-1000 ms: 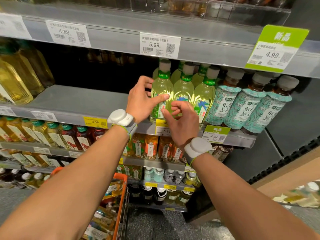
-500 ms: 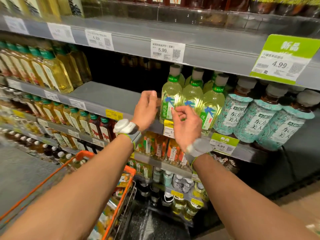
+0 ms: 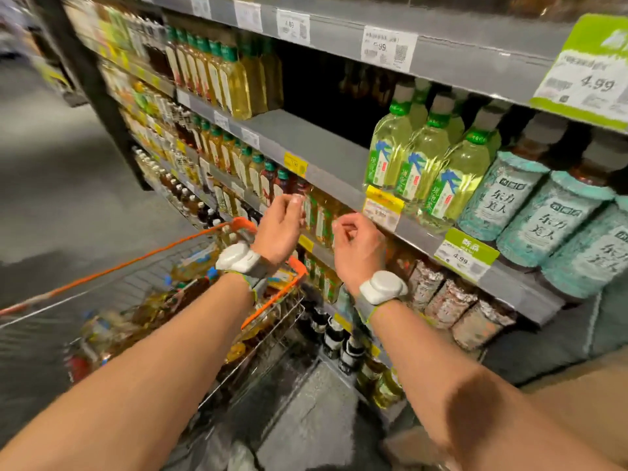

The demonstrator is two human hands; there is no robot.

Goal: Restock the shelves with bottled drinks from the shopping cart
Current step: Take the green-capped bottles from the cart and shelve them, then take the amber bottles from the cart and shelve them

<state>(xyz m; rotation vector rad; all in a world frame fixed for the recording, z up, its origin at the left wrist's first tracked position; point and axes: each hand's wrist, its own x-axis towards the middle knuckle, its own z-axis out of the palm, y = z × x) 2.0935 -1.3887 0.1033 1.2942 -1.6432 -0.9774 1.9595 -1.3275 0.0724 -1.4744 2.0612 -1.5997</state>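
Hands: left hand and right hand were withdrawn from green bottles at the shelf front edge; fingers loosely curled, empty.
Shopping cart: the next bottle was best gripped round its body.

Left hand and right hand up in front of shelf, just below its front edge. Both hold nothing, fingers loosely bent. White band on each wrist. Green bottles stand at shelf front edge, up and right of hands. Teal bottles next to them, nearer right end. Shopping cart under left hand, blurry yellow bottles inside.
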